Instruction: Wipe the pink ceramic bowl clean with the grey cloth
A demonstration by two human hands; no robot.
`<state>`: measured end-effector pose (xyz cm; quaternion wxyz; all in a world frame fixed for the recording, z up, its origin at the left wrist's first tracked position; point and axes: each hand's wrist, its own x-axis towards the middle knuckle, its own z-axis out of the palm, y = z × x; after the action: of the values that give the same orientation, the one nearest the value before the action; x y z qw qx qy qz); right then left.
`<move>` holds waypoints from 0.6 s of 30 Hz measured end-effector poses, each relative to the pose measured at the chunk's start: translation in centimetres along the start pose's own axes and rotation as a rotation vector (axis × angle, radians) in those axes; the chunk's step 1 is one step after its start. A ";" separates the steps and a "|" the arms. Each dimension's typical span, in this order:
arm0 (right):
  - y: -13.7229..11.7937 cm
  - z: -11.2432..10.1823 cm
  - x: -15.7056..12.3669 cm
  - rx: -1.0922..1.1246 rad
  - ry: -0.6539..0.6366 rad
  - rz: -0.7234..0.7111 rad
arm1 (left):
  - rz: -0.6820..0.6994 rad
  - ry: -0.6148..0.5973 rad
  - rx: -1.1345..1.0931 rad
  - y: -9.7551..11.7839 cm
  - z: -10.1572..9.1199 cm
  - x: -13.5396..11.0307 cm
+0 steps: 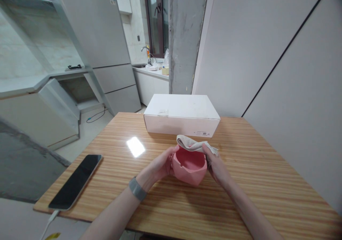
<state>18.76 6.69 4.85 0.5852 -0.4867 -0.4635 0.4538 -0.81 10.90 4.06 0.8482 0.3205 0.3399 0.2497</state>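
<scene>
A pink faceted bowl (191, 175) with a notch in its rim is held above the table, its hollow inside facing me. My left hand (166, 161) is closed around the bowl's left side, thumb up at the rim. A pale grey cloth (191, 143) lies folded over the far rim. At the right side, my right hand (215, 163) pinches the cloth with its thumb on top, against the bowl's edge. The fingers of my right hand are mostly hidden behind the cloth and bowl.
A white box (183, 108) stands on the wooden table (253, 175) beyond the bowl. A black phone (76, 183) lies at the left edge, with a white charging cable (50, 220) running off the table. A fridge (93, 29) and sink counter are further back.
</scene>
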 end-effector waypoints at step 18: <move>0.4 0.8 -0.4 0.033 0.189 -0.057 | 0.165 -0.073 -0.098 0.0 1.6 -0.6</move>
<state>17.89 6.46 4.46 0.6468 -0.5042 -0.4125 0.3966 -0.04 9.91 5.18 0.8512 0.3146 0.2686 0.3230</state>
